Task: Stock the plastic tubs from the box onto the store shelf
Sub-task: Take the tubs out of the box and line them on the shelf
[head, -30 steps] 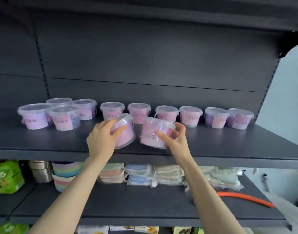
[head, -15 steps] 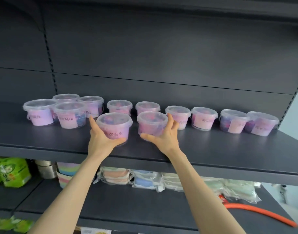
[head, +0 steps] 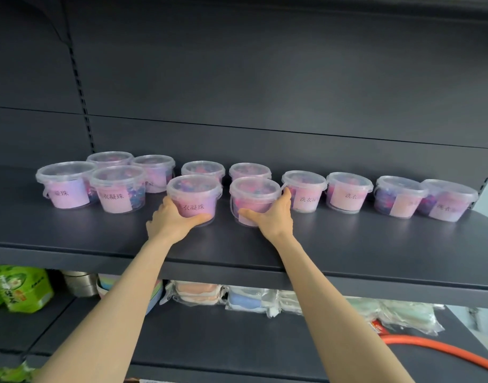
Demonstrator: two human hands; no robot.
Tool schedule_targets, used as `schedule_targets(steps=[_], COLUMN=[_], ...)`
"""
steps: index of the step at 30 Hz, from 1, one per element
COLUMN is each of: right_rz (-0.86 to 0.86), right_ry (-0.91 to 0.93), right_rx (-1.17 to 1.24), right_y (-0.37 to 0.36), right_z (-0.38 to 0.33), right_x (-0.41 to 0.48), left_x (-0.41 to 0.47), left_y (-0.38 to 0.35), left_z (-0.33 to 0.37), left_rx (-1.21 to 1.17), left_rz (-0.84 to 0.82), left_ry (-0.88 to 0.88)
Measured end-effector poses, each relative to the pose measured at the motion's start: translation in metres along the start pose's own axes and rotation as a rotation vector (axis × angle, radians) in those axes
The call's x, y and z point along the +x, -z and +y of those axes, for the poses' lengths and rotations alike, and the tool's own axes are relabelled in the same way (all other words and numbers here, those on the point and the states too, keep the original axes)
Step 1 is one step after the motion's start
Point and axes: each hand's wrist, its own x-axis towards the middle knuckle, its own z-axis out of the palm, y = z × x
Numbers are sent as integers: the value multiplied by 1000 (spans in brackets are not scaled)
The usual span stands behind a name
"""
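- Both tubs, tilted in the air a second ago, now stand upright on the shelf (head: pixel 334 244).
- Left hand (head: pixel 172 221) keeps its grip on the left tub (head: pixel 194 197).
- Right hand (head: pixel 273 217) clasps the right tub (head: pixel 253 199).
- Other tubs (head: pixel 349 196) line the back.

Green packets (head: pixel 19 288), metal tins (head: pixel 81 283), wrapped sponges (head: pixel 226 297) and an orange hose (head: pixel 441 351) below.

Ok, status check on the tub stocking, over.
Left hand grip on front tub. Right hand grip on neighbouring tub. Both upright on shelf. Nothing in the way.
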Motion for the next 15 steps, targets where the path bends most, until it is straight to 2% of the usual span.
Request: schedule_targets(steps=[3,10,15], right_rz=[-60,-148,-119], right_ry=[31,76,87], right_rx=[19,-155,-256], right_y=[0,-4,-6], right_z=[5,5,2], right_x=[-1,-6,-9], left_x=[1,-1,-1], left_y=[-3,-3,-4], left_z=[-4,-5,-5], left_rx=[8,4,42], left_rz=[23,61,48], left_ry=[-1,-23,-29])
